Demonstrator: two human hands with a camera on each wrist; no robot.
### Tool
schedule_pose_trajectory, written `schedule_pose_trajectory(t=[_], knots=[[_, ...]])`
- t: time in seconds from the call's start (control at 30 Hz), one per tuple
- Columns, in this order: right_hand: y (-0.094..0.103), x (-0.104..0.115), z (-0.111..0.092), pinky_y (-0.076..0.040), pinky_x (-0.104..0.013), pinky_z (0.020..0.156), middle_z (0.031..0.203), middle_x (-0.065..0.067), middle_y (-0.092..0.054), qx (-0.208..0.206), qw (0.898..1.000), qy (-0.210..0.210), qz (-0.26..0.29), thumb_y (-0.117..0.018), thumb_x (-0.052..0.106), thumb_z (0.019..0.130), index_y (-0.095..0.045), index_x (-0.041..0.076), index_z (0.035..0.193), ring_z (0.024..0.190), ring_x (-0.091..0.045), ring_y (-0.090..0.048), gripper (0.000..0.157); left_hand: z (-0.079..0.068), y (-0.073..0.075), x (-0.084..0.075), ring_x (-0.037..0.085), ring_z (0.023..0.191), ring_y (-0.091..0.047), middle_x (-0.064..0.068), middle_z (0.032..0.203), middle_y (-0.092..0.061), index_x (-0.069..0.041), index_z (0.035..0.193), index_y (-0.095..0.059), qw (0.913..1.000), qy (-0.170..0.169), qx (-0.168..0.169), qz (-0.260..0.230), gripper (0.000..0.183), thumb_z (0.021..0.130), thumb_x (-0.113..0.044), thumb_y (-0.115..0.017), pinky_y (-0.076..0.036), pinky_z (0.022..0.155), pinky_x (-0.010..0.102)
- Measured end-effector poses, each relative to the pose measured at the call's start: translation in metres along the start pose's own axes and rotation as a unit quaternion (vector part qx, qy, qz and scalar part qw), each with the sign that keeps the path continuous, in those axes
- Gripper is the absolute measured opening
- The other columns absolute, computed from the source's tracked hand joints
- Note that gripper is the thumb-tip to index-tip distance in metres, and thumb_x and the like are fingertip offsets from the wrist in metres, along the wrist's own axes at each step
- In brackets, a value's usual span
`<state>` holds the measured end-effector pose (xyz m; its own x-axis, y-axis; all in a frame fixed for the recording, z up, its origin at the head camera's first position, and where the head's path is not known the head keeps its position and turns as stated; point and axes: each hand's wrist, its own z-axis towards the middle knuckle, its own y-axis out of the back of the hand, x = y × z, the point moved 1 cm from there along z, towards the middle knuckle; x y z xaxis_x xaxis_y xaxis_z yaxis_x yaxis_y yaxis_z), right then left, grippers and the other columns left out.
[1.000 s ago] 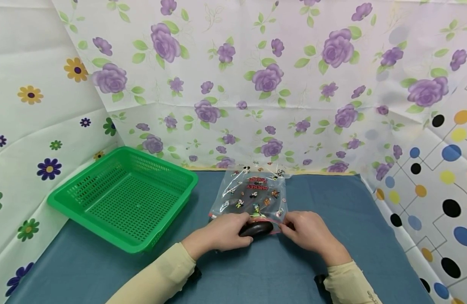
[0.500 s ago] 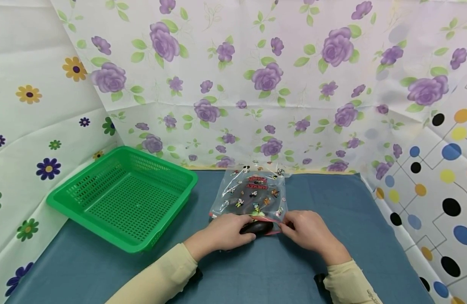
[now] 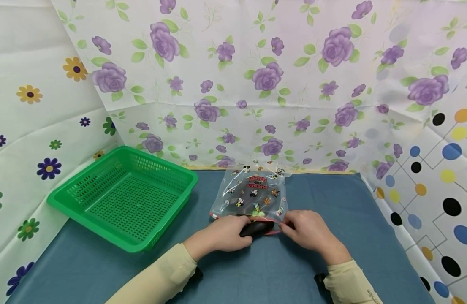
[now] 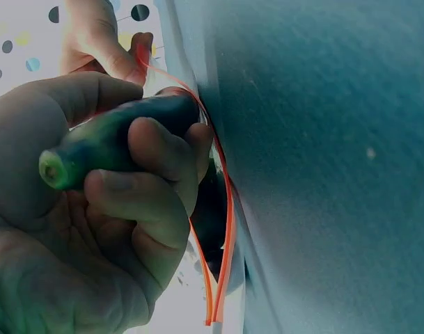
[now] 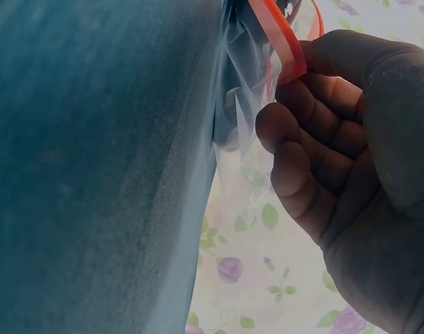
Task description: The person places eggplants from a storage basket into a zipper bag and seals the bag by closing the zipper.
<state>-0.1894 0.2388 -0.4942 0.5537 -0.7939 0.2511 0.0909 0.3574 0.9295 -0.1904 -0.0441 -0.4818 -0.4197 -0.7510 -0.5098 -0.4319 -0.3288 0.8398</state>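
My left hand (image 3: pixel 226 233) grips a dark, glossy eggplant (image 3: pixel 257 229) at the mouth of a clear zip bag. The left wrist view shows the eggplant's green stem end (image 4: pixel 55 169) facing the camera, with fingers curled round its body; its far tip lies at the bag's red zip edge (image 4: pixel 225 174). The clear bag (image 3: pixel 252 194) lies flat on the table and carries small cartoon prints and red lettering. With thumb and forefinger my right hand (image 3: pixel 305 231) pinches the right end of the red zip strip (image 5: pixel 288 56). Dark shapes (image 4: pixel 210 212) show inside the bag.
A green perforated plastic basket (image 3: pixel 136 198) stands on the left of the blue-covered table (image 3: pixel 332 194). Flower-printed cloth (image 3: pixel 237 84) hangs behind, and a dotted cloth (image 3: pixel 438 202) borders the right side.
The eggplant in my left hand has tilted slightly at the bag's mouth, its right end now a little higher. My right hand keeps its pinch and has hardly moved.
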Motion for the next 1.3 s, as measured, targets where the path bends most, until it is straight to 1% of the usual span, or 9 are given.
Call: schedule_pose_trajectory(t=[0.1,0.3,0.5,0.63,0.73,0.9,1.07,1.2,1.3], knots=[[0.000,0.000,0.000,-0.039,-0.028,0.054,0.068,0.019,-0.054,0.000,1.000,0.001,0.001,-0.085,0.020,0.099,-0.070,0.027,0.080,0.056,0.003,-0.042,0.025,-0.001,0.001,-0.001,0.012,0.088,-0.063,-0.001,0.119,-0.073,-0.014,0.145,-0.067,0.9998,0.000,0.019,-0.007,0.046,0.103,-0.032,-0.072,-0.052,0.082,0.036],[0.000,0.000,0.000,-0.040,-0.028,0.055,0.069,0.019,-0.055,0.008,1.000,-0.005,0.006,-0.084,0.020,0.100,-0.071,0.028,0.081,0.056,0.003,-0.043,0.025,-0.004,0.004,-0.005,0.011,0.099,-0.064,0.001,0.135,-0.072,-0.014,0.157,-0.060,0.9991,-0.027,0.032,0.001,0.057,0.102,-0.026,-0.071,-0.054,0.090,0.036],[0.000,0.000,0.000,-0.039,-0.028,0.055,0.069,0.019,-0.054,0.008,1.000,-0.007,0.002,-0.084,0.020,0.100,-0.069,0.028,0.080,0.056,0.002,-0.042,0.026,-0.003,0.001,-0.005,0.011,0.101,-0.065,0.002,0.139,-0.071,-0.013,0.159,-0.058,0.9994,-0.021,0.028,0.002,0.052,0.108,-0.024,-0.064,-0.054,0.096,0.038],[0.000,0.000,0.000,-0.039,-0.028,0.055,0.068,0.018,-0.054,0.005,1.000,-0.005,-0.004,-0.085,0.021,0.100,-0.069,0.028,0.080,0.056,0.002,-0.042,0.026,-0.004,-0.001,-0.006,0.010,0.093,-0.065,-0.001,0.123,-0.073,-0.014,0.144,-0.066,0.9989,-0.016,0.015,0.042,0.038,0.111,-0.034,-0.065,-0.055,0.086,0.039],[0.000,0.000,0.000,-0.039,-0.028,0.055,0.068,0.018,-0.053,0.004,1.000,-0.004,-0.005,-0.085,0.022,0.100,-0.069,0.028,0.080,0.056,0.002,-0.042,0.027,-0.004,-0.001,-0.006,0.012,0.083,-0.062,-0.005,0.106,-0.070,-0.017,0.128,-0.069,0.9975,-0.013,0.004,0.069,0.031,0.111,-0.043,-0.068,-0.051,0.074,0.039],[0.000,0.000,0.000,-0.040,-0.028,0.056,0.069,0.019,-0.054,0.006,1.000,-0.007,-0.005,-0.086,0.023,0.100,-0.070,0.028,0.080,0.056,0.002,-0.043,0.025,-0.004,-0.002,-0.007,0.013,0.070,-0.058,-0.008,0.086,-0.063,-0.021,0.108,-0.070,0.9968,-0.005,-0.023,0.077,0.031,0.108,-0.051,-0.070,-0.043,0.062,0.037],[0.000,0.000,0.000,-0.040,-0.028,0.056,0.069,0.018,-0.054,0.010,1.000,-0.009,-0.005,-0.085,0.023,0.100,-0.071,0.028,0.081,0.057,0.002,-0.043,0.024,-0.004,-0.004,-0.009,0.013,0.059,-0.052,-0.006,0.069,-0.057,-0.024,0.082,-0.064,0.9963,0.015,-0.057,0.063,0.041,0.105,-0.056,-0.073,-0.036,0.055,0.035],[0.001,0.001,-0.001,-0.041,-0.029,0.056,0.070,0.018,-0.055,0.011,1.000,-0.009,-0.001,-0.085,0.023,0.101,-0.071,0.028,0.082,0.057,0.003,-0.043,0.024,-0.003,-0.003,-0.010,0.014,0.055,-0.049,-0.006,0.065,-0.054,-0.024,0.076,-0.061,0.9960,0.028,-0.071,0.047,0.046,0.103,-0.059,-0.075,-0.034,0.053,0.034],[0.002,0.001,-0.001,-0.041,-0.029,0.057,0.070,0.018,-0.055,0.011,1.000,-0.010,0.001,-0.084,0.023,0.101,-0.071,0.028,0.081,0.057,0.002,-0.043,0.025,-0.002,-0.002,-0.010,0.014,0.055,-0.049,-0.006,0.066,-0.055,-0.022,0.079,-0.066,0.9967,0.023,-0.072,0.032,0.044,0.104,-0.058,-0.075,-0.034,0.053,0.033]])
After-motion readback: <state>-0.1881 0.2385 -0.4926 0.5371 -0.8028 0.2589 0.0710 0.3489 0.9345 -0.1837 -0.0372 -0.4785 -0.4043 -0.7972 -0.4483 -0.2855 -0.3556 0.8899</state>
